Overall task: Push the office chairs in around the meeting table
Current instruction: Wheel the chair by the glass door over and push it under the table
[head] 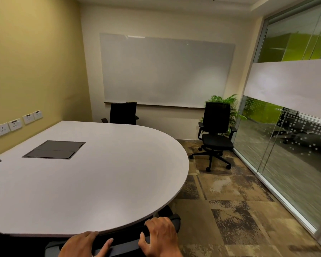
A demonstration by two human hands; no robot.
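We see our left hand (82, 244) and right hand (160, 236) bare: no gloves, rings or sleeves in view.

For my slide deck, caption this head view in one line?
Both hands on a chair back at the meeting table; another chair stands apart.
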